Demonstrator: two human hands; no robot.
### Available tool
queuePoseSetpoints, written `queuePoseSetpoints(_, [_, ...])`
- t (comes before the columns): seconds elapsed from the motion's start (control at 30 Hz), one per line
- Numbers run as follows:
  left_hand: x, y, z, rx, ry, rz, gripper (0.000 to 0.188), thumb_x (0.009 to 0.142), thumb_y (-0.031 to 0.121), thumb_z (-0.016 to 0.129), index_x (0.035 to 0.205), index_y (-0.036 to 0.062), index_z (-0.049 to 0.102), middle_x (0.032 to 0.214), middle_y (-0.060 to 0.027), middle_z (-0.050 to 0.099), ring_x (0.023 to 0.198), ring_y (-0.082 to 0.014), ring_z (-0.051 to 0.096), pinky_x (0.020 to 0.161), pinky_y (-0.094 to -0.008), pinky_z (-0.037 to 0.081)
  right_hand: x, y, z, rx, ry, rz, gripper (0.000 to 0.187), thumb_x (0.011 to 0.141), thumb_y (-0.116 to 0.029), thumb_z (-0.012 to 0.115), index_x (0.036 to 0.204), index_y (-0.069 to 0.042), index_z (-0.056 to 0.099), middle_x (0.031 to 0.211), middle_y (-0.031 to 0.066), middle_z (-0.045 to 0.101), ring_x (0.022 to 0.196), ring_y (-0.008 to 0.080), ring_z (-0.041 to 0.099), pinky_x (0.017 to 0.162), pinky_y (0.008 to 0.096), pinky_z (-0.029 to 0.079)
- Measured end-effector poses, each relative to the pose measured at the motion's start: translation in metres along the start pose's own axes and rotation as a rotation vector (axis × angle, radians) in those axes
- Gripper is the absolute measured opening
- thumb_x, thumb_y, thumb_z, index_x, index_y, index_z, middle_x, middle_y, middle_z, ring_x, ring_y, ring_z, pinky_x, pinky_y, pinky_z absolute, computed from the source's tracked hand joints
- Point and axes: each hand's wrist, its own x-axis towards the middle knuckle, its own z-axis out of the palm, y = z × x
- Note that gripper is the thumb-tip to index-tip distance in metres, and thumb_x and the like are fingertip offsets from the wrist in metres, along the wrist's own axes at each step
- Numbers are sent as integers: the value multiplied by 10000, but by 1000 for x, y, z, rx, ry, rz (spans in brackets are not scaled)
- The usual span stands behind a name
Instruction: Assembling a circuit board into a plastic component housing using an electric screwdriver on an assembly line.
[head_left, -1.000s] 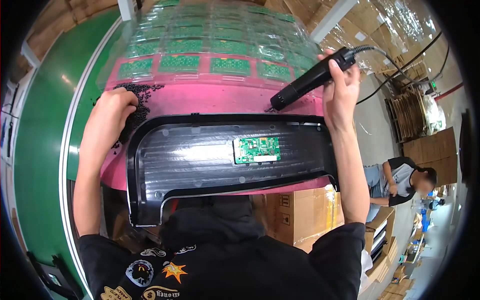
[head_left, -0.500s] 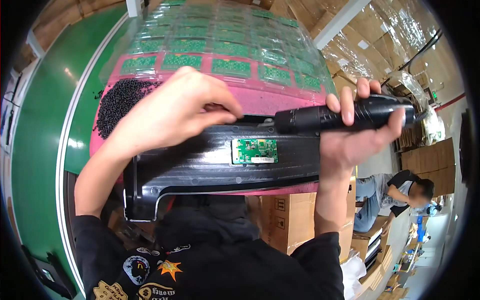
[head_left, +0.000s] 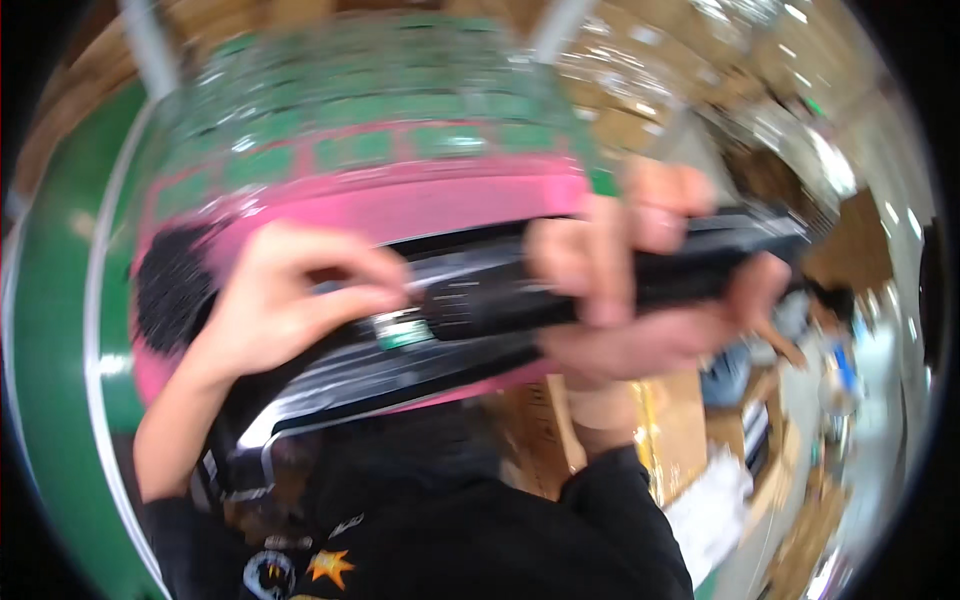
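- I have the green circuit board (head_left: 403, 334) inside the black panel (head_left: 460, 368), below the left hand's fingertips and partly hidden by the tool; a careless touch there could scuff it or push it askew.
- My view is smeared, so I can't fairly say whether the board sits flat in its place; if it is tilted, pressing on it might crack it.
- The left hand (head_left: 285, 295) has thumb and fingers drawn nearly together over the board's far edge. I cannot tell whether a small part is pinched there; if so, a loose pinch could drop it into the panel.
- The right hand (head_left: 612, 285) is wrapped round the black electric screwdriver (head_left: 490, 305), its nose end pointing left, close by those fingertips. I'd worry about a slip nicking a finger or scratching the board, with hands this crowded.
- The panel lies along the near edge of the pink desk (head_left: 400, 195), its near left corner out past that edge; leaning on that overhang could tip it.
- The heap of small black screws (head_left: 175, 285) is at the desk's left edge, close to the left forearm; a sleeve or wrist brushing it could scatter some.
- Clear trays of green boards (head_left: 340, 145) cover the desk's far side; a wide elbow or a bumped tray might shift the stack.
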Motion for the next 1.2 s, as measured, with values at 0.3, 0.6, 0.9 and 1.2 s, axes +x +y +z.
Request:
queuePoseSetpoints(0.3, [-26,-33,-28,261,203,-136,125,832,-60,608,951,-27,622,900,-67,626,843,-139,590,776,-244,461,11,30,26,-110,289,-67,259,904,-247,584,800,-37,473,648,55,545,380,111,494,374,241,381])
queuePoseSetpoints(0.6, [-22,-39,-19,412,89,126,162,920,-55,561,1081,-59,580,973,-59,601,858,-103,550,797,-210,433,8,20,27,-148,251,-112,150,835,-140,564,795,-9,501,617,33,517,399,83,497,393,215,391])
queuePoseSetpoints(0.9, [-26,-27,-12,453,118,41,248,912,-59,569,1159,-62,581,1012,-84,622,897,-130,578,820,-236,451,15,28,30,-199,192,-218,104,792,-65,543,835,-18,460,641,41,504,410,99,486,372,233,404])
queuePoseSetpoints(1.2, [-20,-13,7,600,179,115,54,828,-56,582,881,-47,577,829,-141,613,789,-258,616,751,-301,458,6,18,40,-122,273,-100,150,842,-126,619,827,-10,525,615,14,524,438,77,511,413,223,409])
